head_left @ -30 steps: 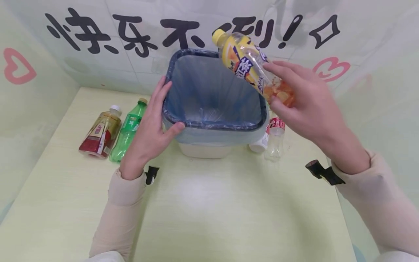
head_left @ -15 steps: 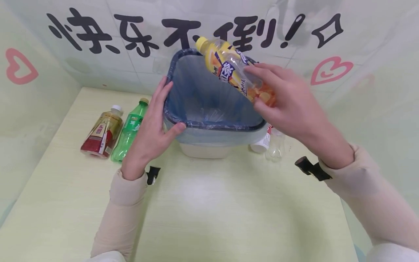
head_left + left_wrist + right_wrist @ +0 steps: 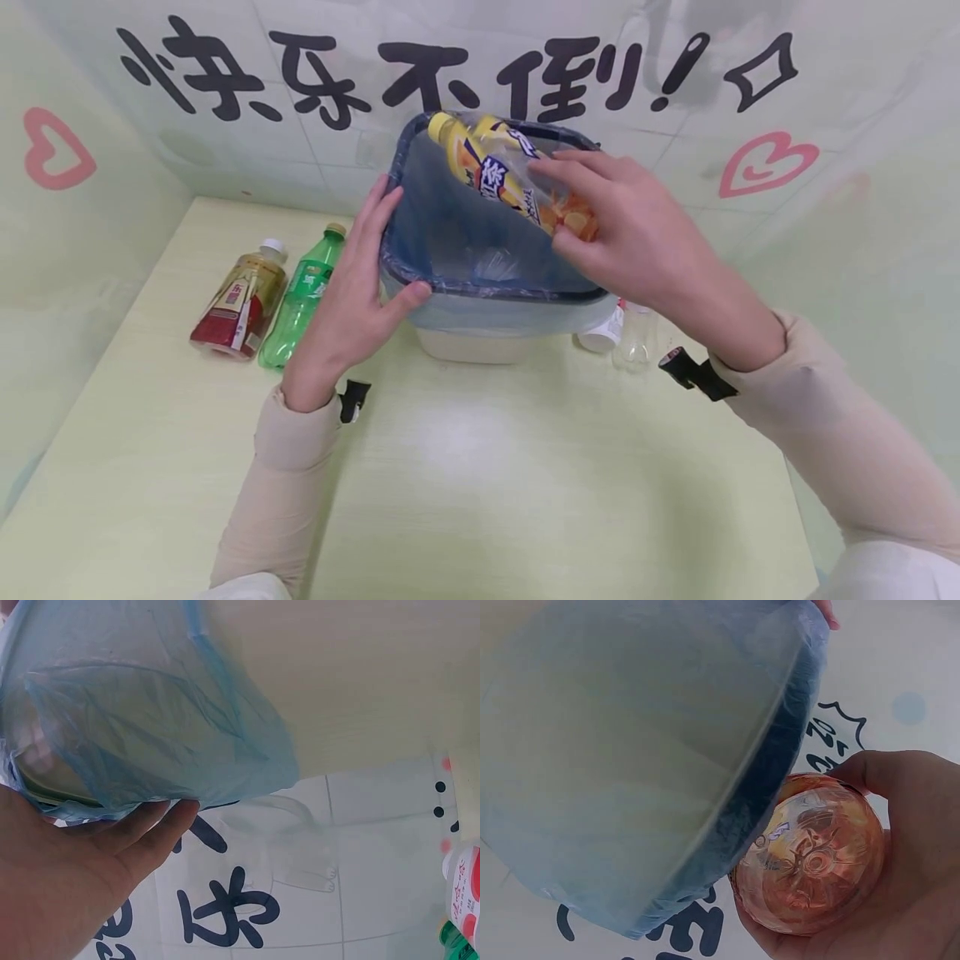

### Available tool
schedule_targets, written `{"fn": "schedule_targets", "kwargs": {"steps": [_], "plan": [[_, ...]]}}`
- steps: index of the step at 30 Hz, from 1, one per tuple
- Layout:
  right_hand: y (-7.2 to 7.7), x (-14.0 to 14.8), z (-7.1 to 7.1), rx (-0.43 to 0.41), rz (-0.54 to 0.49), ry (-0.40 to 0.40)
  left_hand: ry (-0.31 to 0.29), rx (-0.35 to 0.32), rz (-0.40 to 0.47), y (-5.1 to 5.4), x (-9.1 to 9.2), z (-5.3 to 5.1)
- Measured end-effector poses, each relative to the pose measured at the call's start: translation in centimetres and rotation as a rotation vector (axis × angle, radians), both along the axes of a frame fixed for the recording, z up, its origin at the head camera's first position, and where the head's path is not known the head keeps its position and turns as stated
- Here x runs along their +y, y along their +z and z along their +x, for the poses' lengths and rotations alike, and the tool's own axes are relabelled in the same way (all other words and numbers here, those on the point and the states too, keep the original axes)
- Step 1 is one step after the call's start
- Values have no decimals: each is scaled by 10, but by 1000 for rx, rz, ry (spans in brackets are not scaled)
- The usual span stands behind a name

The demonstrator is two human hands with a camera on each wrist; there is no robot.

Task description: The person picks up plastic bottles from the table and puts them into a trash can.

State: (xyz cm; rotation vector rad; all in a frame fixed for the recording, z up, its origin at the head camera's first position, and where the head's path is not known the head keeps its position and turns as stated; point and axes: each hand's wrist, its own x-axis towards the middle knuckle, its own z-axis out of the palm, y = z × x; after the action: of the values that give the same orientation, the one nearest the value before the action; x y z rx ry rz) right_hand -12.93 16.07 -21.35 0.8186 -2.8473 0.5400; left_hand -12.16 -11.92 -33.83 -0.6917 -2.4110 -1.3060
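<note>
My right hand [image 3: 630, 225]: fingers wrapped round yellow-capped bottle [image 3: 498, 179], tilted over mouth of bin [image 3: 472, 346]. Blue bag [image 3: 442, 225] lines bin, hangs down outside. My left hand [image 3: 347, 304], fingers spread, rests on bin. Green bottle [image 3: 303, 296] on bench [image 3: 465, 467].

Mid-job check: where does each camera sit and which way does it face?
Head: worn on the head, facing forward and down at the bin; the left hand, right hand and sleeves show.
Left wrist: on that wrist, facing the bin's bagged side; the left hand shows.
Right wrist: on that wrist, facing the bottle base-on beside the bin; the right hand shows, apparently some left hand at top.
Shared: head and right wrist both show the bottle.
</note>
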Motion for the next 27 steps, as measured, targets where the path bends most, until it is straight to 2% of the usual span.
{"fn": "schedule_targets", "kwargs": {"steps": [11, 20, 27], "plan": [[-7, -4, -11, -21, 27, 24, 4, -14, -1, 1, 1, 1], [-7, -9, -15, -64, 71, 2, 0, -2, -4, 1, 1, 0], [-11, -12, -18, -2, 124, 40, -4, -3, -8, 1, 0, 0]]}}
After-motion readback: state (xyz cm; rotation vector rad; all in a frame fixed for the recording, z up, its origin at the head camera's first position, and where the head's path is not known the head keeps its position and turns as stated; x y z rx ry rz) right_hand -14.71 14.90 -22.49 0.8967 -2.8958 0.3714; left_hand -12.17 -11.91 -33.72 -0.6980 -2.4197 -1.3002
